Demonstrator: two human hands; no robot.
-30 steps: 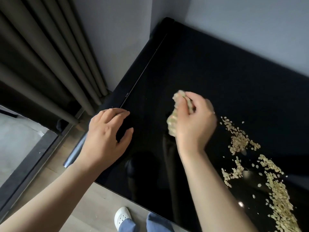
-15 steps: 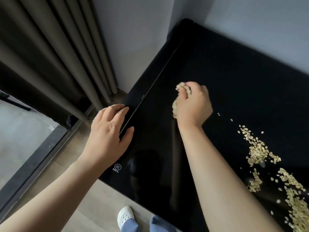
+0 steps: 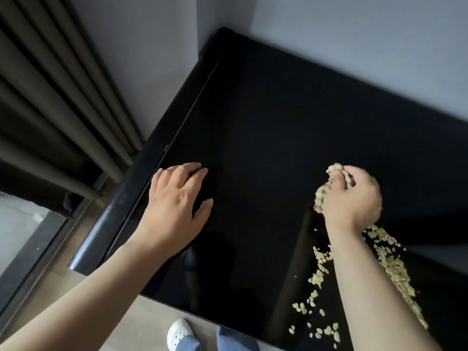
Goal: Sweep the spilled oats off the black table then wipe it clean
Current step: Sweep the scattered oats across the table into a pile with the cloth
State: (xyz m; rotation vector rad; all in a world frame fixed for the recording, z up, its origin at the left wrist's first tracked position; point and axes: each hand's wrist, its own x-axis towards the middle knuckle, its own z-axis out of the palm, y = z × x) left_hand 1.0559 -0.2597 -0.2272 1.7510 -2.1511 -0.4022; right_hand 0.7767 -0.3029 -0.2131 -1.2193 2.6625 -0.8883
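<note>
Far left, grey curtain folds (image 3: 50, 110) hang down to the floor beside the table. The left hand (image 3: 174, 206) rests on the black table (image 3: 266, 117) just inside its left rim. Its fingers are loosely bent, its thumb is spread, and it holds nothing. It seems to be bracing the person.

The middle of the glossy top shows no flakes, only reflections.

Further right, the right hand (image 3: 352, 201) is curled tight round a pale bunched cloth (image 3: 321, 197), as far as it can be made out. The wad pokes out past the fingers and down the hand's left side, at or just above the surface.

The spilled oats (image 3: 391, 264) lie on the near right part of the table. They start right at that wrist, run in a thick band toward the near right, and thin to loose flakes left of the forearm.

The sweeping step looks to be in hand, with most of the oats still there and the wiping not begun. The next move likely calls for setting the cloth flat behind the band and drawing it steadily toward an edge. It should go gently, since the dry flakes would probably scatter.
</note>
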